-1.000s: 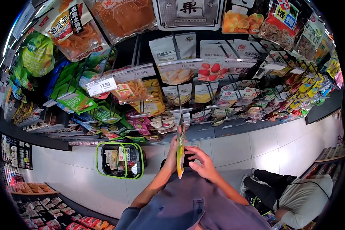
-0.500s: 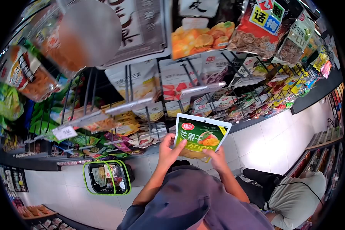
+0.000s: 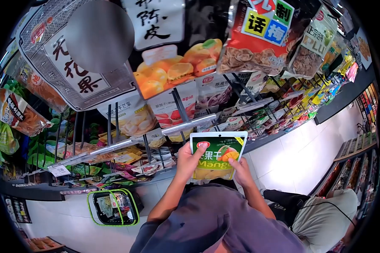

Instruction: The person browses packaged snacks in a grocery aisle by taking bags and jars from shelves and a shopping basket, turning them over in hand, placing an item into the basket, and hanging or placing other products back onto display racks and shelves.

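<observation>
A green and yellow bag of dried mango (image 3: 215,159) is held upright in front of my body, its printed front with a mango picture facing me. My left hand (image 3: 190,159) grips the bag's left edge, the thumb pressed on the front near the red logo. On the opposite edge, my right hand (image 3: 240,170) is closed with its thumb on the front below the mango picture. The fingers behind the bag are hidden. Racks of hanging snack bags rise just beyond it, among them a strawberry-print bag (image 3: 173,105).
A black basket with green trim (image 3: 133,211) stands on the floor at left, with several packages inside. Metal rack hooks and a price rail (image 3: 190,124) stick out ahead. Another person in a light shirt (image 3: 327,215) is close at lower right. Shelves (image 3: 346,181) line the right side.
The dried mango bag has turned more upright and squarely toward me, shifting slightly down. My left thumb has moved up toward the logo. The view has moved nearer the hanging bags.
</observation>
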